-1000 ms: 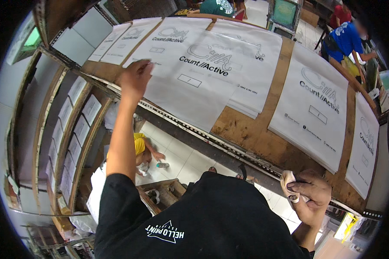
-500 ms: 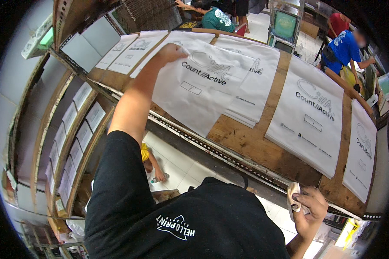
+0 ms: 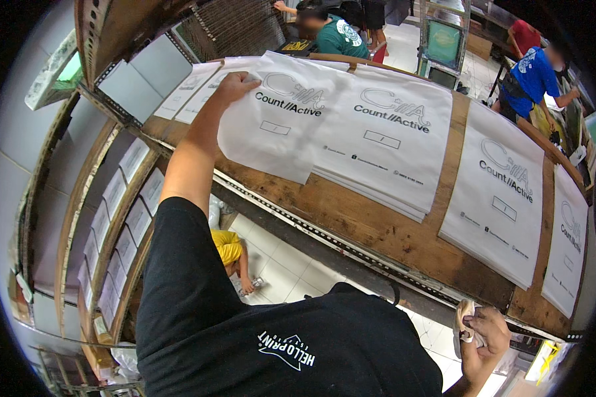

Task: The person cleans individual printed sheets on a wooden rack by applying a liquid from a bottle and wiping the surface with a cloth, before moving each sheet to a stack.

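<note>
My left hand (image 3: 237,87) reaches far over the wooden table, its fingers pinched on the upper left corner of a white printed sheet (image 3: 271,142). The sheet is thin and limp, with dark lettering and a small outlined box. Its right edge lies against or over a neighbouring stack of white printed sheets (image 3: 381,159); what is under its left part is hidden. My right hand (image 3: 487,334) stays low at the right, by the table's near edge, closed round a crumpled beige cloth (image 3: 465,317).
More stacks of printed sheets (image 3: 496,192) lie at the right, others (image 3: 189,89) at the far left. Metal strips edge the wooden table (image 3: 384,215). Shelves with sheet stacks (image 3: 122,205) stand left. Someone in yellow (image 3: 226,246) crouches below; other people work beyond the table.
My left hand has drawn the sheet leftward, so the print on the stack beside it now shows. My right hand still holds the cloth. The whole view has shifted slightly.
</note>
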{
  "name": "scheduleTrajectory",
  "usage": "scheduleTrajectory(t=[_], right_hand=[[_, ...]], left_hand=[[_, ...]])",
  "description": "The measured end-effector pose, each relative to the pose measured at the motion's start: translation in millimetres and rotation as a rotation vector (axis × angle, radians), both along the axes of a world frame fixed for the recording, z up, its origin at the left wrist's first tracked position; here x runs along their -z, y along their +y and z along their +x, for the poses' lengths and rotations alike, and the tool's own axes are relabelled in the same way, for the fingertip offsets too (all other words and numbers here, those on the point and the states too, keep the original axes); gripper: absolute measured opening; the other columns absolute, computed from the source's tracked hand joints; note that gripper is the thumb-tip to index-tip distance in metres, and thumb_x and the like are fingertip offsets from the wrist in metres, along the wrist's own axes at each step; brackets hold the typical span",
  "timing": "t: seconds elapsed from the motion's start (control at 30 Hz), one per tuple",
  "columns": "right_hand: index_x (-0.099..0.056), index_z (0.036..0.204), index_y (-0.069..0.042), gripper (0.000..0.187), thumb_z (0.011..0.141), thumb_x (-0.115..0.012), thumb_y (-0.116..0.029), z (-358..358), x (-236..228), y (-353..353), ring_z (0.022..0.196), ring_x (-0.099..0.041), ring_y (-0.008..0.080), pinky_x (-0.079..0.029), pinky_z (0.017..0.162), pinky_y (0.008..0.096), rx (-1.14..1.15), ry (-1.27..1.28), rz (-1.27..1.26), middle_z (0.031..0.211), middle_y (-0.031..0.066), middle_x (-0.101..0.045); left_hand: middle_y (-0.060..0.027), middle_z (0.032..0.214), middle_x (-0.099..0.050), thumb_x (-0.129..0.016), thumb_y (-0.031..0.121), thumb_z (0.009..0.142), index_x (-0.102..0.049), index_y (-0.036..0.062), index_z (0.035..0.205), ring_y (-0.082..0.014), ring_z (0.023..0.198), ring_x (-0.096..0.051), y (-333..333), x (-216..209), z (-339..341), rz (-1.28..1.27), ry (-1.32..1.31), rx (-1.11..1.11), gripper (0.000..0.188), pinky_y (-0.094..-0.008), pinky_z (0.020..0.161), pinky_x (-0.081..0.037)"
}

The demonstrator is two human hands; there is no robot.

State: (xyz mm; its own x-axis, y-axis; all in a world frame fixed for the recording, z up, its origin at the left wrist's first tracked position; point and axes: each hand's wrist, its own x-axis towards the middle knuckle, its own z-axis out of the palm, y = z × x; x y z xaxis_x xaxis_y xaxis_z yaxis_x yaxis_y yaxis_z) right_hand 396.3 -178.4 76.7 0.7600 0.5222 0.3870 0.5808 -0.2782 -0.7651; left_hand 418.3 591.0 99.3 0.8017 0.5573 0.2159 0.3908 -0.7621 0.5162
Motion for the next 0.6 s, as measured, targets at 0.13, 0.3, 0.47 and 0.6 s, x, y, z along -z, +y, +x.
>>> scheduleTrajectory(t=[0.13, 0.3, 0.47, 0.6], right_hand=[[-0.067, 0.089, 0.000, 0.020, 0.082, -0.074, -0.018, -4.3, 0.4, 19.4, 0.086, -0.067, 0.0294, -0.050, 0.079, 0.0374, 0.018, -0.053, -0.013, 0.091, 0.0174, -0.070], [-0.068, 0.088, -0.001, 0.021, 0.082, -0.076, -0.020, -2.5, -11.2, 46.8, 0.083, -0.067, 0.0272, -0.049, 0.075, 0.0352, -0.057, -0.003, -0.024, 0.089, 0.0154, -0.070], [-0.069, 0.087, -0.001, 0.021, 0.081, -0.076, -0.021, -7.2, -13.9, 69.2, 0.082, -0.067, 0.0259, -0.049, 0.074, 0.0344, -0.036, -0.006, -0.037, 0.087, 0.0145, -0.069], [-0.071, 0.086, -0.002, 0.021, 0.079, -0.077, -0.020, -8.9, -25.9, 90.9, 0.081, -0.068, 0.0261, -0.050, 0.073, 0.0339, -0.066, -0.032, -0.057, 0.085, 0.0141, -0.070]], left_hand=[[-0.0096, 0.089, -0.076, -0.081, 0.039, 0.085, -0.076, 0.0017, 0.105, -0.0185, 0.080, -0.070, 16.2, 11.3, -6.7, -0.084, -0.017, -0.025, 0.043, -0.0360, 0.075, -0.055], [-0.0105, 0.090, -0.076, -0.081, 0.041, 0.084, -0.076, 0.0016, 0.105, -0.0196, 0.082, -0.070, 48.0, 24.1, -16.2, -0.033, -0.051, 0.000, 0.045, -0.0366, 0.075, -0.054], [-0.0124, 0.089, -0.076, -0.078, 0.041, 0.086, -0.076, 0.0022, 0.102, -0.0213, 0.080, -0.069, 48.6, 33.4, -10.1, 0.017, -0.072, 0.054, 0.042, -0.0372, 0.076, -0.053], [-0.0136, 0.088, -0.075, -0.077, 0.039, 0.088, -0.075, 0.0017, 0.102, -0.0214, 0.081, -0.069, 58.4, 30.2, -4.3, 0.050, -0.048, 0.156, 0.040, -0.0368, 0.077, -0.053]])
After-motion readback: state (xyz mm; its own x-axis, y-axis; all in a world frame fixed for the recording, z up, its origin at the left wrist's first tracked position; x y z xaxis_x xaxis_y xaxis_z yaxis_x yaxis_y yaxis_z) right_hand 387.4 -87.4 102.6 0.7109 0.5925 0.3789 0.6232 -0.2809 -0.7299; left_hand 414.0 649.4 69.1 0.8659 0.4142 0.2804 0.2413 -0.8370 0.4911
